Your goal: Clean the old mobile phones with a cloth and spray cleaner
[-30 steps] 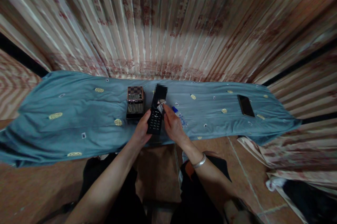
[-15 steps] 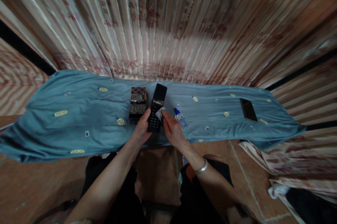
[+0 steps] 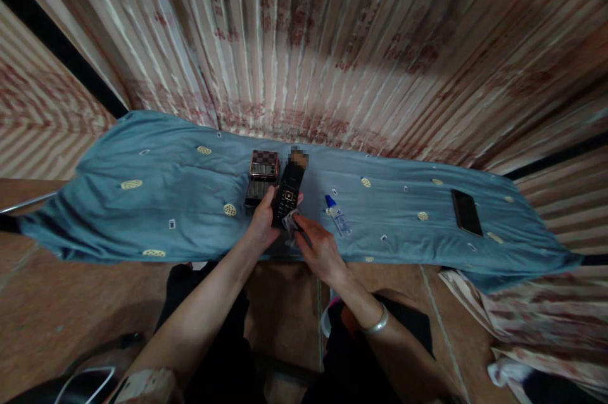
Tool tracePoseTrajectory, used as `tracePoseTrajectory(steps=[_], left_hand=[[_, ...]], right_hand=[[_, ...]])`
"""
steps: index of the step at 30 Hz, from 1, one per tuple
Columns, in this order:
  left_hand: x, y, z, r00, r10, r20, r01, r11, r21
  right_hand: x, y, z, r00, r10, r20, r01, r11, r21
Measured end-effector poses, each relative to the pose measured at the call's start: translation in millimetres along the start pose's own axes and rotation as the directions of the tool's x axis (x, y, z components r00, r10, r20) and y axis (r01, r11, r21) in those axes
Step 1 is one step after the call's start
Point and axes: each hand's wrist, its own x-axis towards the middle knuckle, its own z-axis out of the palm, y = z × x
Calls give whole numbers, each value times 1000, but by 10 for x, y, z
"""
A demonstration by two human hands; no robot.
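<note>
My left hand [image 3: 262, 221] is wrapped round the lower part of an unfolded black flip phone [image 3: 291, 181], its keypad facing up. My right hand [image 3: 323, 253] pinches a small whitish cloth [image 3: 289, 220] against the lower keys. Part of the cloth is hidden by the fingers. Just left of the phone, a brown checkered folded device [image 3: 265, 164] with a shiny edge rests by a dark glossy item [image 3: 256, 190], partly covered by my left hand. To the right lies a small clear bottle with a blue cap [image 3: 340, 217].
A blue-green patterned cloth [image 3: 190, 201] covers the narrow table. Farther right on it lies a dark flat phone or tablet [image 3: 467, 213]. Pleated curtains [image 3: 285, 56] hang close behind, and a dark bar [image 3: 71, 43] slants at the left.
The whitish cloth has moved from the upper keypad near the hinge down to the lower keys. The flip phone is tilted differently, and the whole view has shifted slightly.
</note>
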Motion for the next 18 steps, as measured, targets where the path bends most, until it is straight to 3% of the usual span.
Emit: tracePoseTrajectory(steps=[6,18], left_hand=[[1,-3,3,999,-3,33,4,1000,-21],[-52,-76,122,999,-42,27,42,999,-5]], right_hand=[[32,5,-95,991,-130,-39,127,990,-58],[105,-102,-96,981,-191,-30,182,963,-199]])
